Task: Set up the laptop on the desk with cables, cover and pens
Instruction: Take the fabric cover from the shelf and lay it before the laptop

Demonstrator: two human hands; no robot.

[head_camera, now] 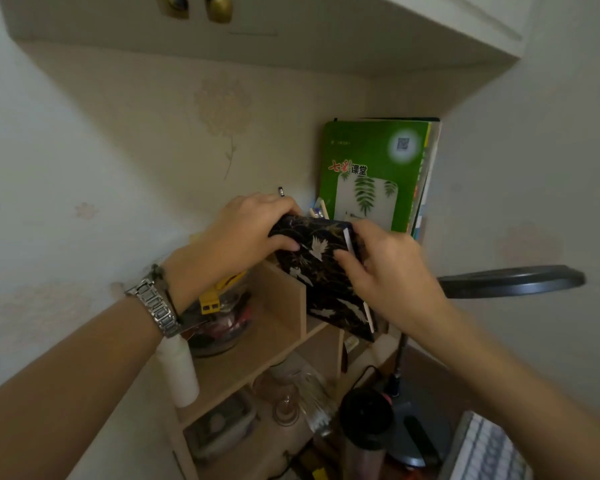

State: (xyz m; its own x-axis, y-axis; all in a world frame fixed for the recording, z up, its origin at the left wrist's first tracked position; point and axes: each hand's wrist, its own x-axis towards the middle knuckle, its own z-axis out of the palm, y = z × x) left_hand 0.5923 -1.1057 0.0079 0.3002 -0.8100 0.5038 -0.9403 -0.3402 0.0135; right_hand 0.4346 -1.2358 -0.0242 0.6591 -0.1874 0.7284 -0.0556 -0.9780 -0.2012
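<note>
Head view, the only one here: both hands are on a dark case printed with white cranes, probably the cover or a pen case, can't tell which. The left hand clamps the top left corner, thumb on the front and fingers over the back; the right hand pinches the right edge, where a white trim shows. So both grips are clenched on the case, likely to keep it steady while it tilts over the wooden shelf. Its lower end sits at the shelf's upper tier, beside a divider, and I can't say if it's going in or coming out. A green book stands upright behind it in the corner. Lower tiers hold clutter: a white bottle, glassware, a yellow toy. A black lamp head pokes in from the right, its base on the worktop below. Pale flowery wallpaper, cupboard overhead. The laptop isn't clearly visible, so the setup looks barely begun.
</note>
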